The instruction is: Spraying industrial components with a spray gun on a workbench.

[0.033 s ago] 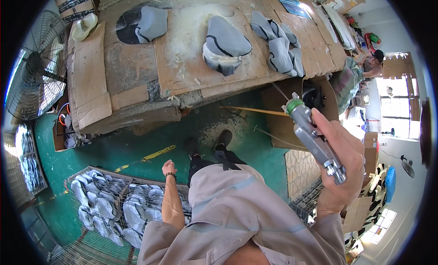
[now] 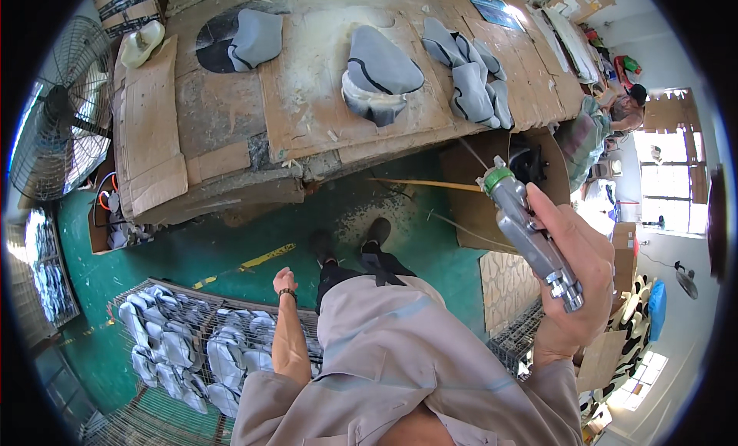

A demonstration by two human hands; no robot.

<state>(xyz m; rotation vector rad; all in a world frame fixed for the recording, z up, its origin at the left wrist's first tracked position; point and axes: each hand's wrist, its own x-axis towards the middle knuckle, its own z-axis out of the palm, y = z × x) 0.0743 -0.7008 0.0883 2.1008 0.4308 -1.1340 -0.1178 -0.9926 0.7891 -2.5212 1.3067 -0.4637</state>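
Note:
My right hand [image 2: 578,268] is wrapped round a grey metal spray gun [image 2: 530,227] with a green ring near its nozzle. The gun is raised over the floor, short of the worktable, its nozzle tipped toward the far left. My left hand [image 2: 285,283] hangs low by my left side, fingers curled in and nothing visible in them, touching nothing. On the cardboard-covered table [image 2: 307,123], a grey curved pad [image 2: 382,62] rests on a pale moulded form [image 2: 372,100]. Another grey pad [image 2: 257,40] lies to its left on a dark patch, and several dark-edged pads [image 2: 471,92] lie overlapped at right.
A wire rack [image 2: 201,342] of grey pads stands at my lower left. A large fan [image 2: 61,112] is at the far left. Under the table's right end sits an open cardboard box [image 2: 469,215]. Another person [image 2: 626,112] is at the far right.

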